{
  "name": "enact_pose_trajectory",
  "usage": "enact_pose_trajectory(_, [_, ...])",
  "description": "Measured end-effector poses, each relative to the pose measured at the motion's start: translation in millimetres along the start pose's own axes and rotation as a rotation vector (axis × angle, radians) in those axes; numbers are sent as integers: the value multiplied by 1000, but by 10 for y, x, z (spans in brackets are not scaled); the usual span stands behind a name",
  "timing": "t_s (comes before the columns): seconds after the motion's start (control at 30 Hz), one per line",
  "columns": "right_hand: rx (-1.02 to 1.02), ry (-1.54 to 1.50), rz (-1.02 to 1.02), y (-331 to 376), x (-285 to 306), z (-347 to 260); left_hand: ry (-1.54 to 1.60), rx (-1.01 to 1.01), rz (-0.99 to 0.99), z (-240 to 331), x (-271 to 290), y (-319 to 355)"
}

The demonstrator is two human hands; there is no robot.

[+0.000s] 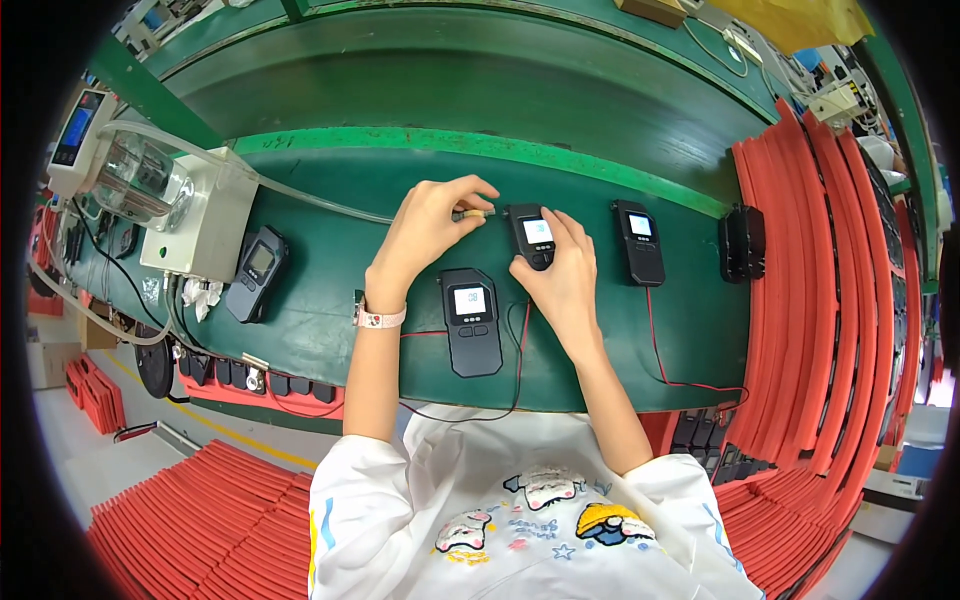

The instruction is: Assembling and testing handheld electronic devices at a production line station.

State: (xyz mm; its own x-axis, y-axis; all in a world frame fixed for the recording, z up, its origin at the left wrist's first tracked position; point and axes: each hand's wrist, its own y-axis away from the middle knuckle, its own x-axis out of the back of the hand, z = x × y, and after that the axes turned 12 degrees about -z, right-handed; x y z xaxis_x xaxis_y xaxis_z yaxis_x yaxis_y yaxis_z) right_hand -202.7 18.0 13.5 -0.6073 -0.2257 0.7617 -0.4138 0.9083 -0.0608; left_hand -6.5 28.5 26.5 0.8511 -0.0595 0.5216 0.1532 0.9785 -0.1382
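My left hand (424, 225) pinches the end of a clear tube (325, 206), and a small yellowish tip (478, 213) pokes out past the fingers toward the right. Just right of that tip, my right hand (566, 285) grips a black handheld meter (522, 218) with a lit screen, thumb on one side and fingers on the other. A small gap separates tip and meter. Closer to me lies a second black meter (474, 345), screen lit, with a red wire beside it. A third lit meter (643, 262) lies to the right on its own red wire.
On the left of the green bench (330, 300) stand a cream box (200, 225), a clear jar (140, 185) and a dark-screened meter (258, 275). Black cases (742, 243) sit at the right end, beside stacked red trays (800, 300). A green ledge (470, 145) bounds the back.
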Motion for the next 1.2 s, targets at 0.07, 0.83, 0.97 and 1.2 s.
enact_pose_trajectory(0.07, [24,-10,-3,-39,-47,-48,2,13,-4,-7,-3,-24])
enact_pose_trajectory(0.83, [127,142,58,-21,379,331,-8,107,-65,-32,-9,-48])
enact_pose_trajectory(0.97, [-216,265,86,-2,809,594,-75,98,-70,-16,8,-4])
enact_pose_trajectory(1.2, [-422,78,-48,-119,858,800,-29,64,-78,-78,-5,-7])
